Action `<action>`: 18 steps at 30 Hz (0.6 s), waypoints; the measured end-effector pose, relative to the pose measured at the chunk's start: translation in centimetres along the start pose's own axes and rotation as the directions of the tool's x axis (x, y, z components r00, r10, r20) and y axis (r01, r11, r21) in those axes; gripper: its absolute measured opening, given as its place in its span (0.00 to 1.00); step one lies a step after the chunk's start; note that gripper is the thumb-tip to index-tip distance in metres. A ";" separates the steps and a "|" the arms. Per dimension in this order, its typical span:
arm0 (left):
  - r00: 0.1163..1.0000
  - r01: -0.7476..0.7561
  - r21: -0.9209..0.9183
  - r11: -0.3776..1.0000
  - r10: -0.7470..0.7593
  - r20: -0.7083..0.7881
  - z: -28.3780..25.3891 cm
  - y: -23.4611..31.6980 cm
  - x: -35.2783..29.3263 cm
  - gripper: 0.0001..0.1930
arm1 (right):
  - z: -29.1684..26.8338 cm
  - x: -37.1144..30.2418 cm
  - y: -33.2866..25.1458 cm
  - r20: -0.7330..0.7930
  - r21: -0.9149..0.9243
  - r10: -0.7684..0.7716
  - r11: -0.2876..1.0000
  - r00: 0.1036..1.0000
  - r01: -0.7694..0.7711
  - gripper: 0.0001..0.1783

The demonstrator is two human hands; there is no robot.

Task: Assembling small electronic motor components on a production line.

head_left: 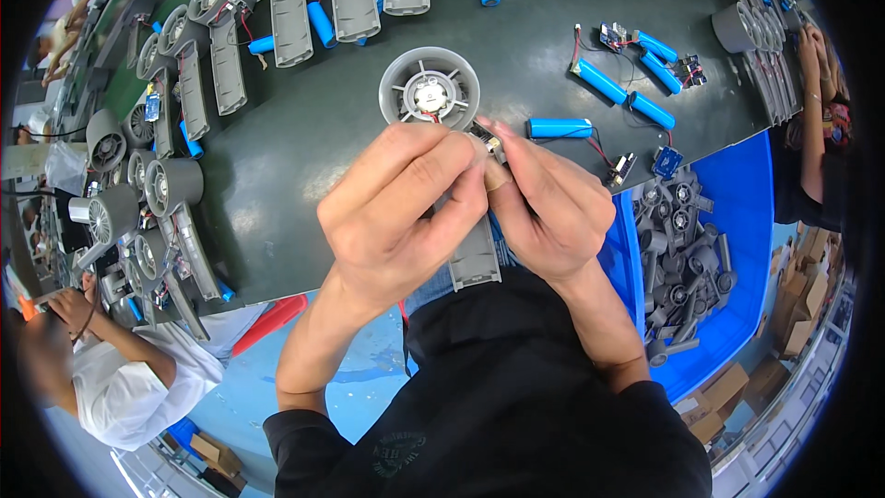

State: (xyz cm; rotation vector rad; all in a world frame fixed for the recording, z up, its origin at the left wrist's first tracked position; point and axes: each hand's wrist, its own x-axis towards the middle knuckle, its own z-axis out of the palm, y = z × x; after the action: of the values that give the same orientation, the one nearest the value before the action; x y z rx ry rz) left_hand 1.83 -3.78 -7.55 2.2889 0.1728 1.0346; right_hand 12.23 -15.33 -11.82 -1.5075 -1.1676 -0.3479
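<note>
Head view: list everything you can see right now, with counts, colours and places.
Handheld fan housing: one, grey, round head with motor above the hands, handle below them.
Circuit board: one, small, at the fingertips.
Loose battery cell: one, blue, just right of the hands.
Wired cells with boards: several, blue, table upper right.
Fan housings: many, grey, laid in rows along the table's left and top.
Crate: one, blue, right, full of grey fan parts.
Table: one, dark.
Co-workers: one lower left, one at the right edge.
Left hand: gripping the handle.
Right hand: pinching the board.
</note>
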 end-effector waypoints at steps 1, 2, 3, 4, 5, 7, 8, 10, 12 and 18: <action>1.000 0.000 -0.001 1.000 0.000 0.002 0.0 0.0 0.1 0.13 | 0.0 0.0 0.0 -0.001 -0.001 0.002 1.000 1.000 -0.002 0.20; 1.000 -0.004 0.003 1.000 0.004 -0.003 0.0 0.1 0.3 0.12 | -0.1 0.0 0.1 0.009 -0.009 -0.003 1.000 1.000 0.003 0.21; 1.000 -0.008 0.008 1.000 0.009 -0.008 0.1 0.1 0.3 0.11 | -0.1 -0.1 0.1 0.018 -0.017 -0.009 1.000 1.000 0.009 0.22; 1.000 -0.008 0.007 1.000 0.008 -0.006 0.1 0.1 0.3 0.11 | -0.1 -0.1 0.2 0.017 -0.017 -0.006 1.000 1.000 0.007 0.22; 1.000 -0.008 -0.001 1.000 0.008 0.003 0.0 0.0 0.3 0.11 | -0.1 -0.1 0.3 0.019 -0.017 -0.015 1.000 1.000 0.015 0.23; 1.000 -0.007 -0.010 1.000 0.007 0.015 -0.1 0.0 0.3 0.11 | -0.1 -0.2 0.4 0.019 -0.017 -0.021 1.000 1.000 0.021 0.23; 1.000 0.003 -0.007 1.000 -0.002 0.030 -0.2 0.1 0.3 0.11 | -0.1 -0.3 0.5 0.017 -0.016 -0.029 0.999 0.999 0.029 0.24; 0.999 0.013 -0.003 1.000 -0.013 0.047 -0.3 0.1 0.3 0.10 | -0.2 -0.4 0.4 0.015 -0.014 -0.036 0.999 0.999 0.036 0.24; 0.999 0.005 0.000 1.000 -0.005 0.050 -0.3 0.0 0.2 0.10 | -0.6 -0.2 -0.2 0.094 -0.022 0.043 0.999 0.995 -0.041 0.18; 0.994 0.045 -0.002 0.999 -0.044 0.095 -0.5 0.4 0.3 0.12 | -0.9 -0.4 -0.2 0.107 -0.028 0.040 0.999 0.993 -0.037 0.20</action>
State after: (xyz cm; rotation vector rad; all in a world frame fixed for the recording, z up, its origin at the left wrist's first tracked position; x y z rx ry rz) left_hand 1.60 -3.73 -6.84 2.3144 0.1815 0.9001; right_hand 12.19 -16.29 -11.72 -1.5855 -1.2207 -0.2586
